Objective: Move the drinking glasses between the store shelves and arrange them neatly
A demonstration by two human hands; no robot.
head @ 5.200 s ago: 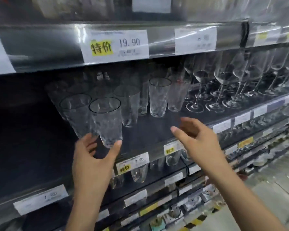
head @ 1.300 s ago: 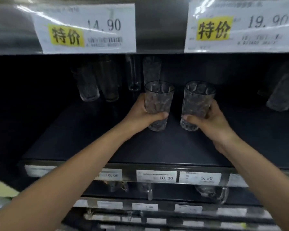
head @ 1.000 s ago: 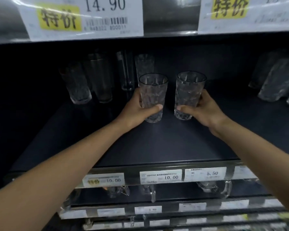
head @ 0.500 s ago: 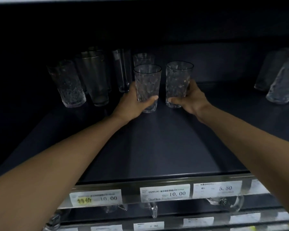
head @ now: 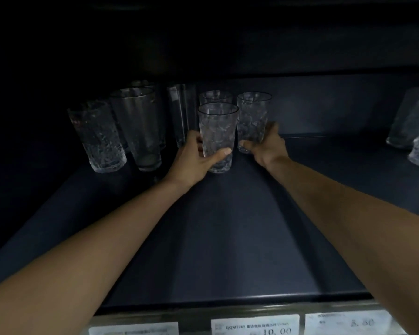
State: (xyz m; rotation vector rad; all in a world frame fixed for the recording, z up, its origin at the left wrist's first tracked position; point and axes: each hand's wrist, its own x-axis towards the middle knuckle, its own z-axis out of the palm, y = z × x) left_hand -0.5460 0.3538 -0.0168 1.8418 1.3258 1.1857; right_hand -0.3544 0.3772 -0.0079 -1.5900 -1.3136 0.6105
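1. Deep on the dark shelf (head: 228,238), the left hand (head: 191,163) grasps a textured drinking glass (head: 218,131) low on its body, its fingers (head: 221,153) curled round the front.
2. Just to its right and slightly further back, the right hand (head: 269,146) grips a second textured glass (head: 253,117) near its base, fingers wrapped round it.
3. Both glasses are upright and close together; whether their bases touch the shelf cannot be told.
4. A third textured glass (head: 215,96) stands directly behind the left-hand one.
5. To the left stand a narrow clear glass (head: 182,112), a tall smooth tumbler (head: 138,131) and a pebbled glass (head: 97,139), all upright.
6. Well apart at the far right edge, more textured glasses (head: 411,122) are blurred.
7. Along the shelf's front rail sit price labels: one reads 10.00 (head: 254,326), and another (head: 353,322) beside it is too blurred to read.
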